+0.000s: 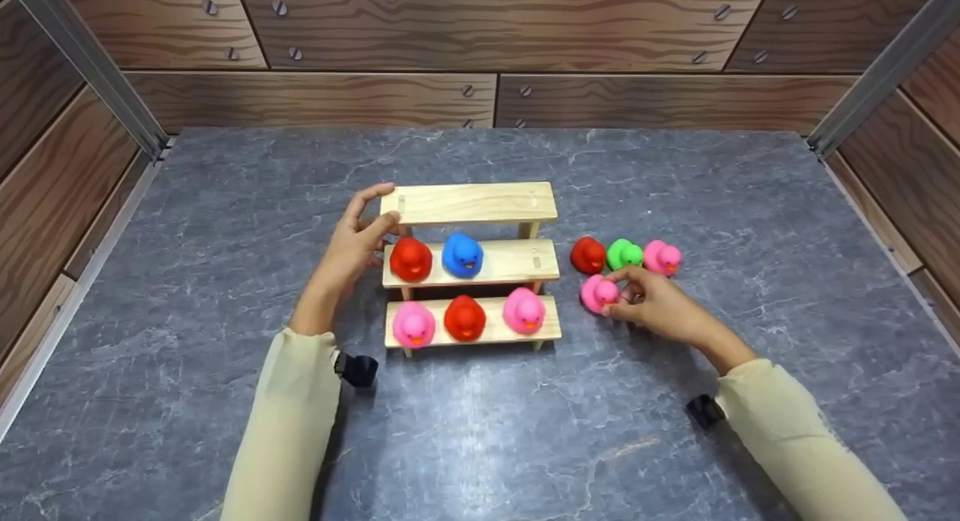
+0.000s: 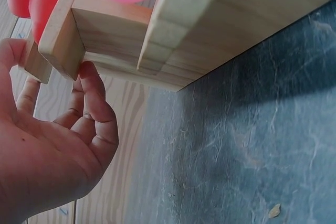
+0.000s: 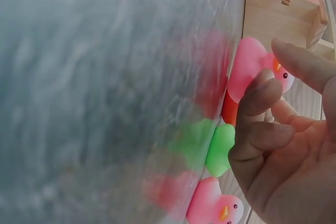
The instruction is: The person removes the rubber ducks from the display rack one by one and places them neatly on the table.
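Observation:
A three-step wooden display stand (image 1: 472, 203) stands on the table. My left hand (image 1: 351, 245) grips its left end, with thumb and index finger at the top board and the other fingers lower down. On the middle step sit a red rubber duck (image 1: 411, 260) and a blue duck (image 1: 463, 255). The bottom step carries a pink duck (image 1: 413, 324), a red duck (image 1: 465, 318) and another pink duck (image 1: 523, 311). Right of the stand, my right hand (image 1: 664, 307) pinches a pink rubber duck (image 3: 249, 66) between thumb and fingers, at or close to the tabletop.
Behind the right hand, a red duck (image 1: 588, 255), a green duck (image 1: 624, 254) and a pink duck (image 1: 661, 257) sit in a row on the grey marbled table (image 1: 480, 446). Wood-patterned panels (image 1: 495, 25) wall the table at the back and sides.

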Available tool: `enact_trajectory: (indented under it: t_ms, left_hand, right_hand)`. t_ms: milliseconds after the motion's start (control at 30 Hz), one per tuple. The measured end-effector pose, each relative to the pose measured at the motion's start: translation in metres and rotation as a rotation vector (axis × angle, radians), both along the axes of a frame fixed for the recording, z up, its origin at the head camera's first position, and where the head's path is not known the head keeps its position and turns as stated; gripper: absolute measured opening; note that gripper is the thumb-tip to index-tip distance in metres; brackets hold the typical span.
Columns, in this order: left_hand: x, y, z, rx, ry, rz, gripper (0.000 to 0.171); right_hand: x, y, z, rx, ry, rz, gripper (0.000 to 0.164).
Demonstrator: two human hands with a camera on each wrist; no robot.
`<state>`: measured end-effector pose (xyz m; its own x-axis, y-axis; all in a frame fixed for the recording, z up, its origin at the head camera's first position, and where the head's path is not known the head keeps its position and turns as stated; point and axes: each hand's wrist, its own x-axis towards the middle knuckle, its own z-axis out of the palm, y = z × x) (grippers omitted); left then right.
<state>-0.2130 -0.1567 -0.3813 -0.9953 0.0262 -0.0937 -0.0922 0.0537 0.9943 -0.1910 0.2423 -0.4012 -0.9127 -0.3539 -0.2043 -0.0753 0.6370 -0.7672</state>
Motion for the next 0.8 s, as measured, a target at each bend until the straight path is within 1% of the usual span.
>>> enact_trajectory:
  t_ms: [367,633,800]
  left_hand:
    - [0.0,-0.0004,-0.0007,-0.002,0.0,-0.005,0.046]
    - [-0.0003,0.0006,-0.0026,-0.027,-0.007,-0.003,0.047]
    - [0.0003,0.0004,-0.0019,-0.011,0.004,0.001,0.046]
  right_hand:
    - [-0.0013,0.001,-0.0002,0.012,-0.016,-0.01,0.047]
    - [-0.0005,0.0015,-0.0006,0.024,-0.02,-0.011,0.049]
    - [0.0009,-0.0005,0.0017,0.027,-0.022,-0.006,0.052]
